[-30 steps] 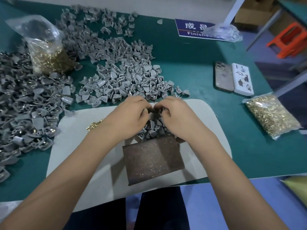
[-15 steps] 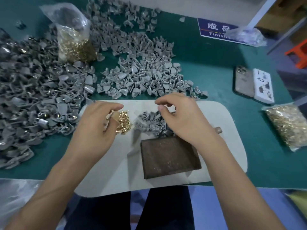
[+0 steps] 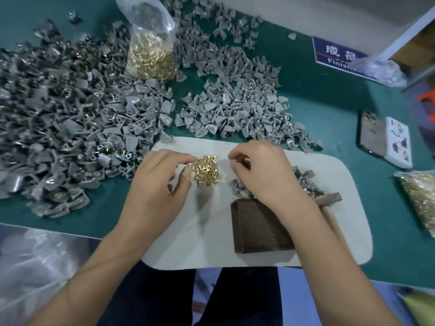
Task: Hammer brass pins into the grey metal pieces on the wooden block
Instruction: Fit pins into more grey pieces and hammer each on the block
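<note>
- A loose heap of brass pins (image 3: 207, 170) lies on the pale mat (image 3: 207, 231), between the two hands.
- The left hand (image 3: 156, 184) rests at the heap's left edge, its curled fingertips and thumb touching the pins; whether this grip actually pinches a pin cannot be told.
- The right hand (image 3: 263, 170) sits just right of the heap, its grip drawn together with forefinger and thumb pressed near the tip; any pin between them is too small to see.
- The wooden block (image 3: 256, 229), dark brown and speckled, stands on the mat under the right wrist, near the mat's front edge.
- A small cluster of grey metal pieces (image 3: 306, 182) lies on the mat just behind the block, partly hidden by the right hand.
- A hammer (image 3: 329, 201) lies to the right of the block, its head beside the cluster and its wooden handle running under the right forearm.
- Large piles of grey pieces (image 3: 70, 137) cover the green worktop (image 3: 329, 109) to the left and behind the mat.
- A clear bag of brass pins (image 3: 150, 55) stands among the far piles; another bag of pins (image 3: 419, 198) lies at the right edge.
- A phone (image 3: 372, 135) and a white patterned case (image 3: 397, 142) lie side by side at the right.
- A blue sign (image 3: 339, 55) lies at the far right.
</note>
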The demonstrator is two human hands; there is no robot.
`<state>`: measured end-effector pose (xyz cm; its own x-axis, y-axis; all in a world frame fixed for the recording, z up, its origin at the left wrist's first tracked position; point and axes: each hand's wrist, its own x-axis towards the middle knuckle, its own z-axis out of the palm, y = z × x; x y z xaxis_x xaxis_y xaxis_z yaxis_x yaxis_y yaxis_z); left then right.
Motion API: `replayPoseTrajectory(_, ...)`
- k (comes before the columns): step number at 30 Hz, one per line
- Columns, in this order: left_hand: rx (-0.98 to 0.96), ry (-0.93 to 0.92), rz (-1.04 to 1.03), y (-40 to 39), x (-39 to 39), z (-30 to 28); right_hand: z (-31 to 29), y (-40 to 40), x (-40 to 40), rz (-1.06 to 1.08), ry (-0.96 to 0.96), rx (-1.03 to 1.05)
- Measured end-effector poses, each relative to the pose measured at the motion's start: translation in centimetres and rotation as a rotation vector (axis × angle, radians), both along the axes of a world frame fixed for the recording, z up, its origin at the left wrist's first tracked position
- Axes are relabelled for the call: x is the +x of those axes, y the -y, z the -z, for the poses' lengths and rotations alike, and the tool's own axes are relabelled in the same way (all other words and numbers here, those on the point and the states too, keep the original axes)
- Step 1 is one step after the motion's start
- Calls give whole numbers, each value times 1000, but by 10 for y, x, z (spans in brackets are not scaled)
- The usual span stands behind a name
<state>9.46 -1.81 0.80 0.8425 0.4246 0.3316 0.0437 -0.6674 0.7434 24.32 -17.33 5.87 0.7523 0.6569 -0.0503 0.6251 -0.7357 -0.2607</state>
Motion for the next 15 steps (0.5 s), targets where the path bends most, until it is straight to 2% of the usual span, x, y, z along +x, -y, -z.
replayPoseTrajectory(5, -39, 46, 11, -1, -4, 4, -3, 3, -3, 82, -55, 160)
replayPoseTrajectory(7, -33, 70, 11, -2, -6, 2, -9, 4, -8, 123, -95, 306)
replayPoseTrajectory(8, -18, 75, 21, -1, -6, 1, -13, 2, -13, 145, -161, 400)
replayPoseTrajectory(10, -20, 51, 53, 3, -10, -3, -21, -6, -28, 157, -421, 557)
replayPoseTrajectory(12, -126, -1, 49, 9, -17, -7, -22, -17, -48, 137, -634, 579)
replayPoseTrajectory(15, -292, 27, -23, 15, -31, -6, -14, -28, -70, 127, -655, 562)
